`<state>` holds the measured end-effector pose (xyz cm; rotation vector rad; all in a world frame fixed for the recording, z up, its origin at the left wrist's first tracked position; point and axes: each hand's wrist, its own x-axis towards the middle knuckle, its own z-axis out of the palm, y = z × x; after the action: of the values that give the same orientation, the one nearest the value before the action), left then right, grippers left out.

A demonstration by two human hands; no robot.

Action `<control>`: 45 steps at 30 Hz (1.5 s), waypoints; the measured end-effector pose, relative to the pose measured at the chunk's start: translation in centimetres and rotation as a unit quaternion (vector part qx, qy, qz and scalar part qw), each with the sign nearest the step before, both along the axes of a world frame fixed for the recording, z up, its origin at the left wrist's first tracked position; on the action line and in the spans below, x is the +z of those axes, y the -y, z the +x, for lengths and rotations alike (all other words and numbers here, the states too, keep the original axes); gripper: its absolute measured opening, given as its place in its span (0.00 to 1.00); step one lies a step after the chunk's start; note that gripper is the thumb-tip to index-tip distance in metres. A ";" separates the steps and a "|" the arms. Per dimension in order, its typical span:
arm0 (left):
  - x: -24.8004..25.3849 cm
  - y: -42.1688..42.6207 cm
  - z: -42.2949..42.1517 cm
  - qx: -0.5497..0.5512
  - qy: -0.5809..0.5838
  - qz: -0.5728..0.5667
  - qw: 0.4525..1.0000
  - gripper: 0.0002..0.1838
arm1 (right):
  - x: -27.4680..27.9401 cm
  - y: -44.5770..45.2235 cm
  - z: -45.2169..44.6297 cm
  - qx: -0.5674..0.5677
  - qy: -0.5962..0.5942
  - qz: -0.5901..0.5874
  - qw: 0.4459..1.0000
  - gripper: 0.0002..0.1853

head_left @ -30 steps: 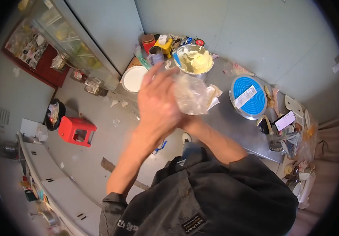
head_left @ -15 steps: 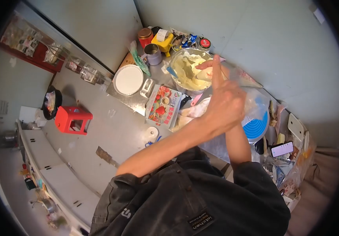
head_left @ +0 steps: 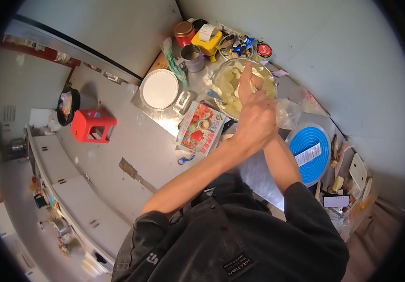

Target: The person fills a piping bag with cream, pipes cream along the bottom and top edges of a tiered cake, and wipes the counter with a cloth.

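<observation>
A metal bowl (head_left: 217, 76) holds pale yellow cream (head_left: 226, 83), and a blue spatula (head_left: 214, 95) leans at its left rim. My left hand (head_left: 258, 117) is closed, crossing over my right wrist at the bowl's near side. Beyond it my right hand (head_left: 250, 85) reaches over the cream, its fingers partly covered by the left. Both seem closed around a clear piping bag (head_left: 288, 114); its loose end sticks out to the right, and the rest is hidden by the hands.
Left of the bowl lie a printed box (head_left: 201, 129), a white round dish (head_left: 159, 89) and a metal cup (head_left: 192, 57). To the right are a blue turntable (head_left: 309, 152) with a paper strip and a phone (head_left: 336, 201). A red stool (head_left: 93, 126) stands on the floor.
My hands have moved left and closer over the bowl, bringing the bag along. The view has shifted, and more of the blue turntable, with its paper strip, now shows.
</observation>
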<state>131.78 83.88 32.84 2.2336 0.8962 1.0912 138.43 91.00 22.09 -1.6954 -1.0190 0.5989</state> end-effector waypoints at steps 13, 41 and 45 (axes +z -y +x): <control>0.1 0.5 1.3 -0.046 0.021 -0.040 0.998 0.13 | -5.0 -1.4 1.8 0.035 -0.229 -0.057 0.971 0.33; 4.8 -1.5 -1.9 -0.037 0.002 -0.008 0.999 0.30 | 5.3 -0.1 3.0 0.049 -0.110 0.011 0.993 0.28; 3.3 0.3 -3.8 0.005 0.048 0.034 0.998 0.23 | 4.8 -1.2 3.5 -0.012 -0.296 0.017 0.955 0.30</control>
<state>127.96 83.61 36.17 2.2122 0.8430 1.2407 141.94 92.18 26.90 -1.3648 -0.5699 0.9905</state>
